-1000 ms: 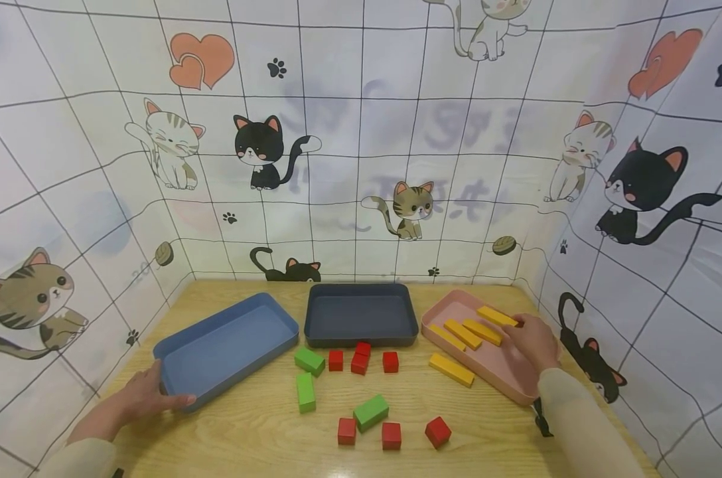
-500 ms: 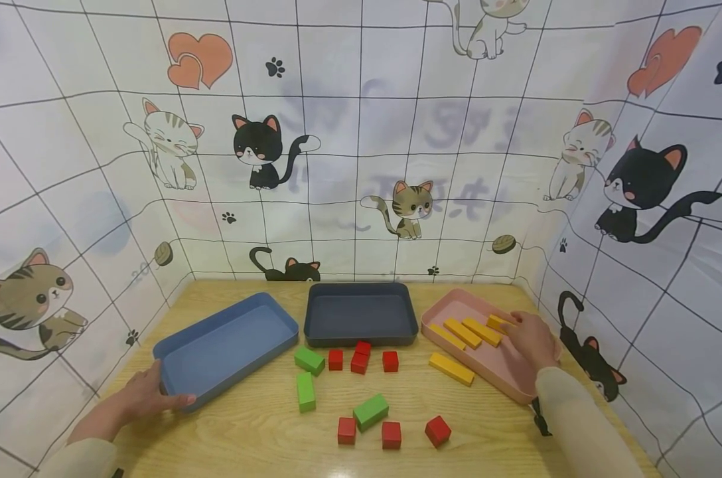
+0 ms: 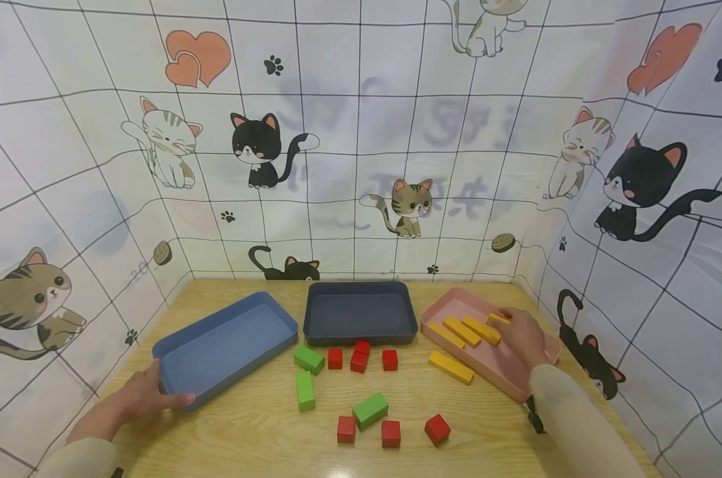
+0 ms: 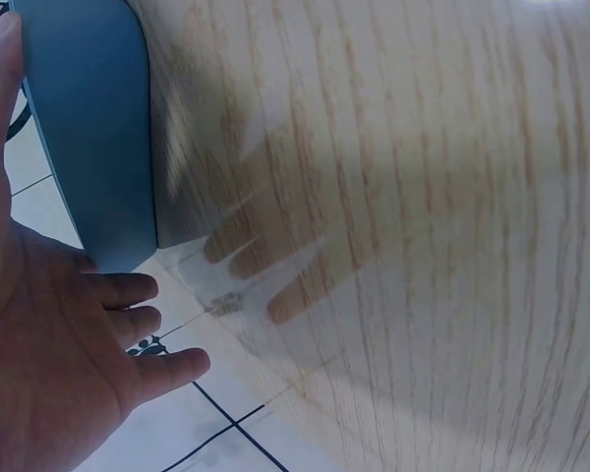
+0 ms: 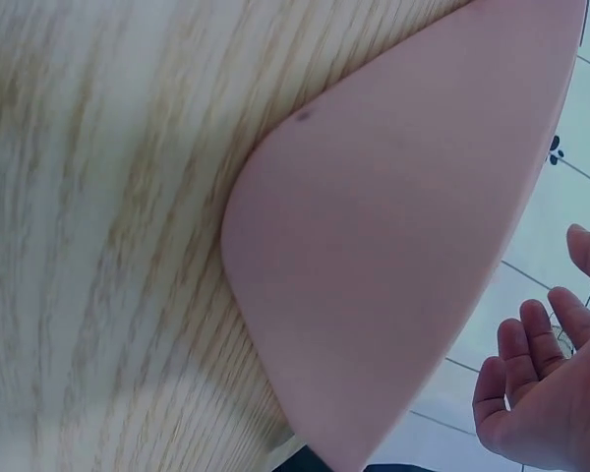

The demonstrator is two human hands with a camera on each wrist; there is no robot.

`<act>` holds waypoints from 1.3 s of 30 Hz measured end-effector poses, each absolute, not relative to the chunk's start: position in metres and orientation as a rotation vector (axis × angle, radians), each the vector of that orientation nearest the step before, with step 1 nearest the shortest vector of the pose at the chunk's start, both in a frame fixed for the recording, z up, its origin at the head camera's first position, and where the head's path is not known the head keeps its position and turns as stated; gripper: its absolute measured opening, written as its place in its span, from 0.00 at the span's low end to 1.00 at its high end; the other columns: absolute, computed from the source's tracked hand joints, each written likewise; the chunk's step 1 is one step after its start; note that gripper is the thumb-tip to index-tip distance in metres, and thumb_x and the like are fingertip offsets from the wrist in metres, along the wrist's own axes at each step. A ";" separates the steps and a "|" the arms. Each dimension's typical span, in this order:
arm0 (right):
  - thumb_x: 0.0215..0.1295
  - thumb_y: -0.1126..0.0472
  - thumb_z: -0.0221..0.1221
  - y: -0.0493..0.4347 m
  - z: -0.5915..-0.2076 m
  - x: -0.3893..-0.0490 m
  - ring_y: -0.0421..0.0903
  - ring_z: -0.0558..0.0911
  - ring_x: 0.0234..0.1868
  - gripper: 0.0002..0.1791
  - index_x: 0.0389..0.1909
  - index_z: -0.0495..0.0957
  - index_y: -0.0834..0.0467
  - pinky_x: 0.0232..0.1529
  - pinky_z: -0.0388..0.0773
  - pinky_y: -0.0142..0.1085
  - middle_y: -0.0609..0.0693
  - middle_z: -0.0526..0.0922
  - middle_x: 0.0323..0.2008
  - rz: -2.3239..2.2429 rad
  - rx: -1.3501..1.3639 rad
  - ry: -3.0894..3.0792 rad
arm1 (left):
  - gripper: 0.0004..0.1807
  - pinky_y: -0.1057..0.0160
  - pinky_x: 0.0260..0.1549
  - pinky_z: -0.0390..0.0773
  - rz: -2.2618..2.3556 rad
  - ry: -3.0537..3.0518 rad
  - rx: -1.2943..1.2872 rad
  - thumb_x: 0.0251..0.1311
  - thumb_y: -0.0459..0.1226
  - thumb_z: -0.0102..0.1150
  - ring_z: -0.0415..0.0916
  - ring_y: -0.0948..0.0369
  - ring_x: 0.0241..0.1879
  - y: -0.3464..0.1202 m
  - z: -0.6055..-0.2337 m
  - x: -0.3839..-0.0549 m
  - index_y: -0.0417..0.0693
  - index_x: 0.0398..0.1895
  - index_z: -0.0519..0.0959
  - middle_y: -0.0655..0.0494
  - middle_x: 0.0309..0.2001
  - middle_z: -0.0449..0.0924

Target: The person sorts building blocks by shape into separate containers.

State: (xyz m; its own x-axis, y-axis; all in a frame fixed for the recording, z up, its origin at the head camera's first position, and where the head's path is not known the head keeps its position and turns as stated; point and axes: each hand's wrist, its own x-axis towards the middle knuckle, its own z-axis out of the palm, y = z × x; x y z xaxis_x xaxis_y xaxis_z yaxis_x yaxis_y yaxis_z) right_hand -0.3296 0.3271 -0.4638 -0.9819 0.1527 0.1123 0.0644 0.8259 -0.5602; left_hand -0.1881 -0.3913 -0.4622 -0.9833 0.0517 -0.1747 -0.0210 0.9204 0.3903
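A wood-grain tabletop (image 3: 259, 438) stretches between the left fingers (image 4: 172, 374) and the right fingers (image 5: 516, 359); beyond both hangs a gridded white cloth (image 3: 334, 60), printed coral hearts (image 3: 216, 56) high above the left, a black-and-white cat (image 3: 648, 176) up and outward from the right.

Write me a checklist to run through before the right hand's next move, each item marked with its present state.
1. Yellow block at the right hand lies within the pink tray's outline: ok.
2. That block is let go: cannot tell; the hand hides part of it.
3. Every yellow block is in that tray: not ok; a loose yellow block lies on the table beside it.
4. Loose block is uncovered: ok, nothing lies on it.
5. Left hand is at the blue tray: ok, at its near left corner.
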 end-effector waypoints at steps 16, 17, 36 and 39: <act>0.74 0.49 0.55 0.313 -0.468 -0.325 0.67 0.71 0.63 0.31 0.67 0.68 0.68 0.60 0.69 0.59 0.68 0.71 0.64 0.946 -0.057 -2.839 | 0.68 0.27 0.56 0.61 0.553 2.922 0.038 0.53 0.62 0.66 0.51 0.17 0.58 -0.399 -0.474 -0.197 0.05 0.60 0.44 0.05 0.58 0.48; 0.74 0.50 0.55 0.313 -0.468 -0.325 0.67 0.70 0.63 0.31 0.67 0.68 0.68 0.61 0.69 0.59 0.68 0.71 0.64 0.946 -0.055 -2.840 | 0.68 0.27 0.56 0.61 0.550 2.923 0.037 0.53 0.62 0.66 0.52 0.17 0.58 -0.398 -0.473 -0.197 0.05 0.60 0.44 0.05 0.58 0.49; 0.71 0.56 0.59 0.304 -0.465 -0.319 0.66 0.71 0.62 0.28 0.66 0.70 0.67 0.63 0.65 0.61 0.67 0.74 0.62 0.958 -0.004 -2.780 | 0.64 0.27 0.58 0.57 0.540 2.935 0.069 0.56 0.58 0.66 0.48 0.16 0.59 -0.388 -0.458 -0.195 0.03 0.59 0.44 0.04 0.58 0.45; 0.70 0.55 0.60 0.302 -0.465 -0.318 0.65 0.71 0.62 0.30 0.67 0.69 0.66 0.63 0.65 0.60 0.66 0.73 0.63 1.010 -0.003 -2.781 | 0.64 0.26 0.59 0.54 0.540 2.926 0.067 0.56 0.58 0.65 0.44 0.16 0.60 -0.388 -0.459 -0.196 0.04 0.60 0.44 0.04 0.59 0.43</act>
State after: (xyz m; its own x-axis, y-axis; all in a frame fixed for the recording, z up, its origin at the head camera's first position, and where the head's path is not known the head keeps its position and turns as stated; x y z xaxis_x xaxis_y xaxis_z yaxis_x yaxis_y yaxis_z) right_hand -0.3178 0.3022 -0.4652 -0.9833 0.0643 0.1702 -0.0599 0.7690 -0.6364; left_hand -0.1955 -0.3878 -0.4585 -0.9854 0.0737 -0.1533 0.0141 0.9335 0.3582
